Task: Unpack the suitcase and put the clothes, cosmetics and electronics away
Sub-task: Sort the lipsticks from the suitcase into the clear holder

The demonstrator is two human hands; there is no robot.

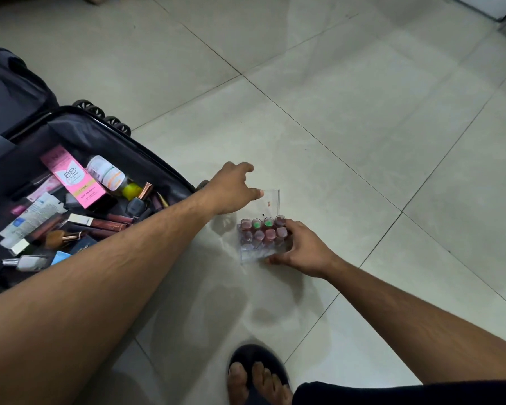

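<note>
Where the view begins, at the bottom edge, a bare foot in a dark sandal (pixel 257 372) stands on the pale tiled floor (pixel 362 127). Just beyond it, right hand (pixel 301 249) grips the near right corner of a clear plastic organiser (pixel 260 238) that rests on the tiles; thumb lies along its front edge, fingers curl over its right side. Organiser holds two rows of small tubes, mostly reddish-brown caps, two green ones in the far row. Left hand (pixel 234 188) reaches across from the left, fingers loosely bent, thumb tip touching the top edge of the organiser's upright clear back panel (pixel 270 203); whether it pinches that panel, cannot tell. Left of the forearm, open dark suitcase (pixel 105 127) lies flat on the floor, wheels at its far edge. Inside, a loose pile of cosmetics: pink BB cream box (pixel 72 179), white jar (pixel 105 171) beside it, yellow-capped bottle (pixel 132 190), lip gloss tubes (pixel 105 223), a white squeeze tube (pixel 32 214). Far right corner, a white edge, unclear.
</note>
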